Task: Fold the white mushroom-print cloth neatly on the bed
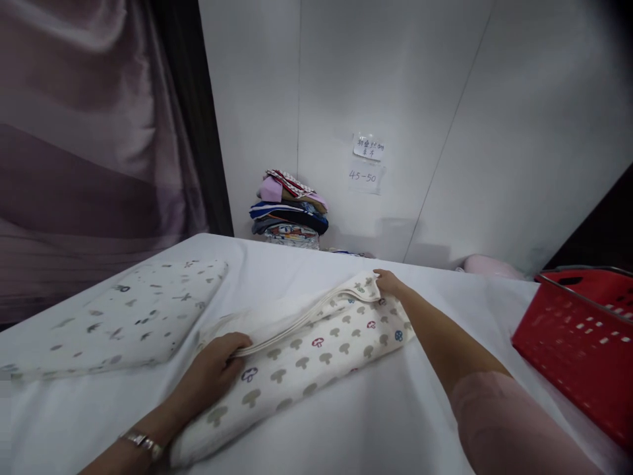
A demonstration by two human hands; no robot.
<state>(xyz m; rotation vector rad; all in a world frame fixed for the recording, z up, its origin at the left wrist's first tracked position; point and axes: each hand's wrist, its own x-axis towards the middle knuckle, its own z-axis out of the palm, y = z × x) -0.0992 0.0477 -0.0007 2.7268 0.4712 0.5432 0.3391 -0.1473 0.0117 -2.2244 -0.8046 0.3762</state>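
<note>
A white cloth printed with small mushrooms [316, 356] lies on the white table [386, 422], partly folded, its edge layers showing. My left hand [215, 369] grips the near corner of the folded edge, fingers closed on the fabric. My right hand [388, 282] pinches the far corner of the same edge. A bracelet shows on my left wrist, and a pink sleeve covers my right upper arm.
A white patterned pillow [128, 320] lies to the left on the table. A red plastic basket [583, 343] stands at the right edge. A stack of folded clothes [289, 211] sits against the white wall, below two paper notes [366, 165]. A pink curtain hangs at left.
</note>
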